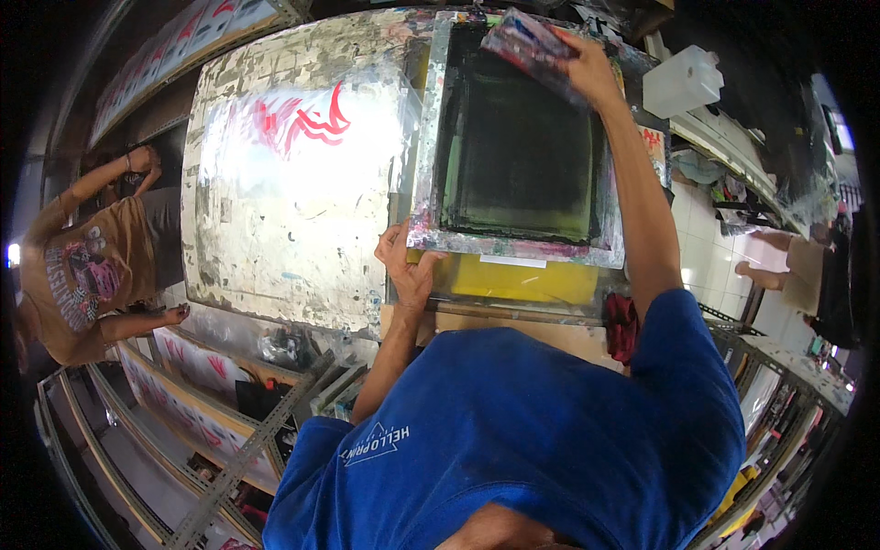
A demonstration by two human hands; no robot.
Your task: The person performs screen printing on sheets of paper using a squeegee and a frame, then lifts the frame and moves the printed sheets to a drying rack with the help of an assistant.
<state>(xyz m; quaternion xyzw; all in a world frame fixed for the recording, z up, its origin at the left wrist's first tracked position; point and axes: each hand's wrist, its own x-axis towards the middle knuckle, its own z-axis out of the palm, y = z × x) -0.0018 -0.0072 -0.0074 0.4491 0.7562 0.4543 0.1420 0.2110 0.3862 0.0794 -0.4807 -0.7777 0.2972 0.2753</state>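
Note:
A screen-printing frame with dark mesh lies in front of me, its border stained with ink. My left hand is at its near left corner, thumb and fingers closed around the edge. At the far end of the frame, my right hand grips an ink-stained squeegee, held tilted over the mesh. Under the near edge of the frame shows a yellow surface with a small white strip. The squeegee's lower edge is partly hidden, so I cannot tell whether it touches the mesh.
Left of the frame is a paint-worn board bearing a white sheet with a red print. A white plastic container stands at the far right. Dark red cloth hangs near my right arm. Another person is at the left; metal racks surround us.

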